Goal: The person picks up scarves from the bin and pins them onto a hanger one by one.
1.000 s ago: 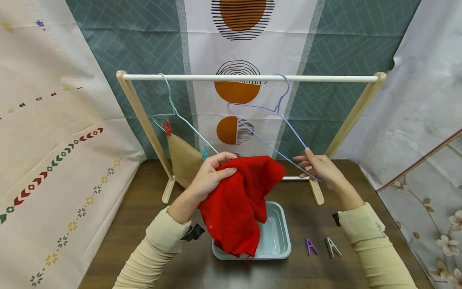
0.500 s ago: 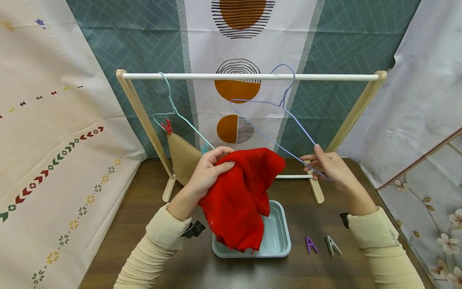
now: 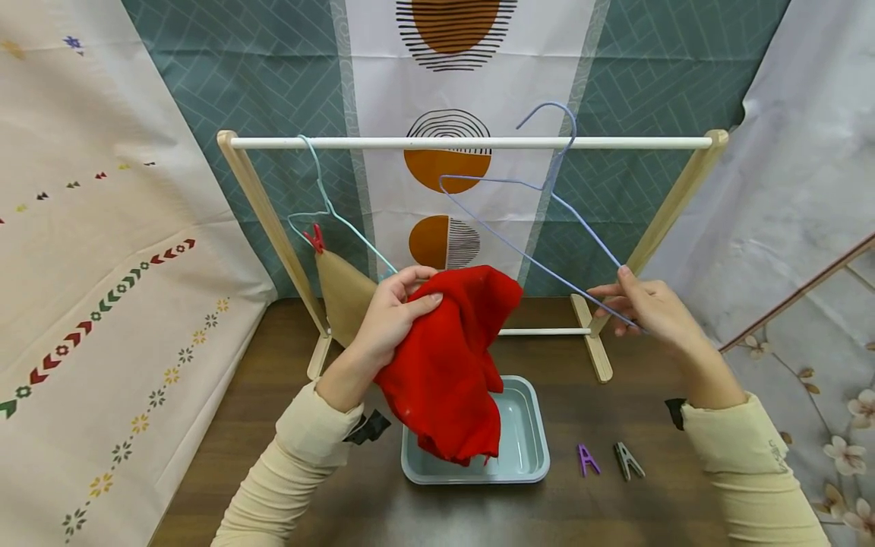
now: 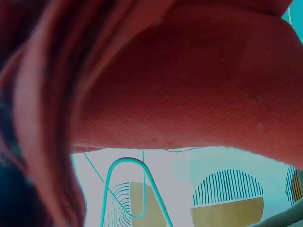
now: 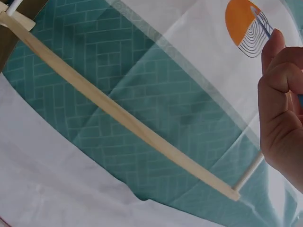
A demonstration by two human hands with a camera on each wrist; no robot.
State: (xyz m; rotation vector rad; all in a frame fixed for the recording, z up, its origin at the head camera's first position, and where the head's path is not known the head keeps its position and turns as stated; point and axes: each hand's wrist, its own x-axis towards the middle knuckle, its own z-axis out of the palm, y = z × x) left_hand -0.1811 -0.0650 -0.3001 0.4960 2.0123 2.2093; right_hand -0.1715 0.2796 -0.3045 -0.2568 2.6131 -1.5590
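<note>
My left hand grips a crumpled red cloth by its upper left part; the cloth hangs over a pale blue tray. Seen from the left wrist, the red cloth fills most of the view and hides the fingers. With thumb and fingers, my right hand holds the right corner of a periwinkle wire hanger. The hanger is tilted, and its hook tip stands above the white rail. In the right wrist view only part of the right hand shows, at the right edge.
A light blue hanger hangs on the rail's left side, with a tan cloth clipped by a red clothespin. A purple clothespin and a grey clothespin lie right of the tray. Wooden legs support the rail.
My right hand has moved right and slightly up with the periwinkle hanger, whose hook has risen off the rail. My left hand and the red cloth have risen slightly.
</note>
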